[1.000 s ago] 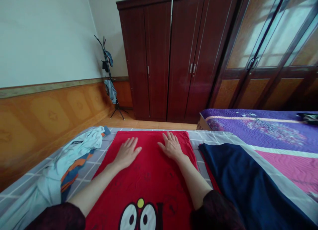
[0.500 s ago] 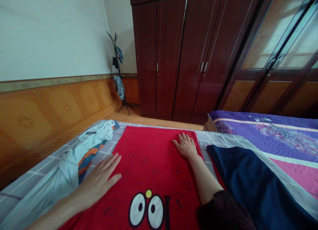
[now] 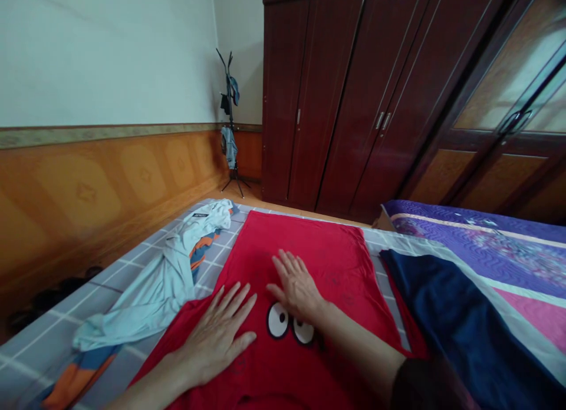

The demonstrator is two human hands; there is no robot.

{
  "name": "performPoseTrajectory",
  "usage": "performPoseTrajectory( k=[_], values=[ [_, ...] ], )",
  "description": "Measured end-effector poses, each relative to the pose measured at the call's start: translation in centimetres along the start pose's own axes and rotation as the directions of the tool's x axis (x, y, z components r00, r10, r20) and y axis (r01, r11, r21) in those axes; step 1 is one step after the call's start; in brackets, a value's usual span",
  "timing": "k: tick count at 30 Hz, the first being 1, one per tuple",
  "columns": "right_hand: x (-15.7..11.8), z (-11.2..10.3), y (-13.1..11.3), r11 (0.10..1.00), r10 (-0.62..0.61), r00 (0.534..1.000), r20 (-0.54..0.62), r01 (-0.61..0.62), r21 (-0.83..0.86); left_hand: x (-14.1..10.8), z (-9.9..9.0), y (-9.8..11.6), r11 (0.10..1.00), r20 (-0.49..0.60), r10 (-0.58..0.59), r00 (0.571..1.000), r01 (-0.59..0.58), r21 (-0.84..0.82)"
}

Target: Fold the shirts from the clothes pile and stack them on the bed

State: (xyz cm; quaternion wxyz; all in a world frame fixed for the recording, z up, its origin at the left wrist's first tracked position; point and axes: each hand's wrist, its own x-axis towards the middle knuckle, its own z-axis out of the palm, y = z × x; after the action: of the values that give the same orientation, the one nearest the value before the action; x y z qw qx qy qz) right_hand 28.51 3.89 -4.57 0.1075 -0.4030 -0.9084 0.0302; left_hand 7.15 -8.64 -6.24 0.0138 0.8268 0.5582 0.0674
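A red shirt (image 3: pixel 305 239) with printed cartoon eyes lies spread over the grey checked bed sheet (image 3: pixel 128 268). On its left part my left hand (image 3: pixel 219 333) rests flat, fingers spread, holding nothing. My right hand (image 3: pixel 296 283) is over the middle of the shirt, just above the printed eyes, with its fingers extended and nothing held; it partly covers one eye. Left of the shirt lies a crumpled pale blue garment (image 3: pixel 165 280), with an orange and blue striped one (image 3: pixel 82 374) partly under it. Dark blue cloth (image 3: pixel 446 304) lies to the right, over some red fabric.
A purple floral bedspread (image 3: pixel 477 233) covers a surface at the right. Behind the bed stand a dark red wardrobe (image 3: pixel 345 103) and a black coat rack (image 3: pixel 230 103) holding a cap and clothing. Dark objects (image 3: pixel 53 298) lie low by the left wall.
My right hand has moved from the shirt's far right corner toward its middle. My left hand has shifted right, further onto the shirt. The camera view has turned left.
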Motion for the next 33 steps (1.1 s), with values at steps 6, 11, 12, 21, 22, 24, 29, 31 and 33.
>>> performPoseTrajectory(
  k=[6,11,12,21,22,24,29,31,33],
  values=[
    [-7.4,-0.3,4.1,0.952,0.293,0.956,0.023,-0.289,-0.105,-4.7,-0.9,-4.0,0.991,0.041,-0.121,0.992,0.119,0.052],
    [-13.3,-1.1,6.5,0.883,0.41,0.908,-0.088,-0.42,-0.209,-9.2,-0.2,-6.4,0.981,-0.054,-0.169,0.984,0.173,0.083],
    [-14.3,-1.0,5.8,0.923,0.331,0.941,-0.069,-0.338,-0.184,-9.6,0.0,-6.6,0.983,-0.065,-0.156,0.986,0.162,0.086],
    [-23.1,-2.8,3.7,0.929,0.292,0.914,-0.282,-0.341,-0.141,-10.4,-2.5,-4.8,0.995,-0.178,-0.091,0.98,0.098,0.03],
    [-24.3,-3.1,3.2,0.931,0.29,0.91,-0.297,-0.34,-0.135,-10.5,-3.0,-3.2,1.0,-0.152,-0.016,0.988,0.015,-0.006],
    [-26.6,-3.4,1.9,0.93,0.285,0.914,-0.289,-0.337,-0.145,-10.5,-3.5,0.2,0.982,-0.084,0.17,0.982,-0.176,-0.065],
    [-30.4,-3.6,-0.8,0.958,0.184,0.966,-0.18,-0.218,-0.188,-9.3,-1.5,4.9,0.911,0.002,0.411,0.911,-0.411,-0.019],
    [-30.8,-3.6,-1.0,0.961,0.182,0.969,-0.169,-0.212,-0.179,-8.4,-0.9,5.0,0.911,0.02,0.412,0.911,-0.412,0.028],
    [-30.8,-3.9,-0.9,0.96,0.204,0.962,-0.179,-0.232,-0.156,-7.4,-1.3,4.8,0.917,0.016,0.399,0.917,-0.399,0.026]
  ],
)
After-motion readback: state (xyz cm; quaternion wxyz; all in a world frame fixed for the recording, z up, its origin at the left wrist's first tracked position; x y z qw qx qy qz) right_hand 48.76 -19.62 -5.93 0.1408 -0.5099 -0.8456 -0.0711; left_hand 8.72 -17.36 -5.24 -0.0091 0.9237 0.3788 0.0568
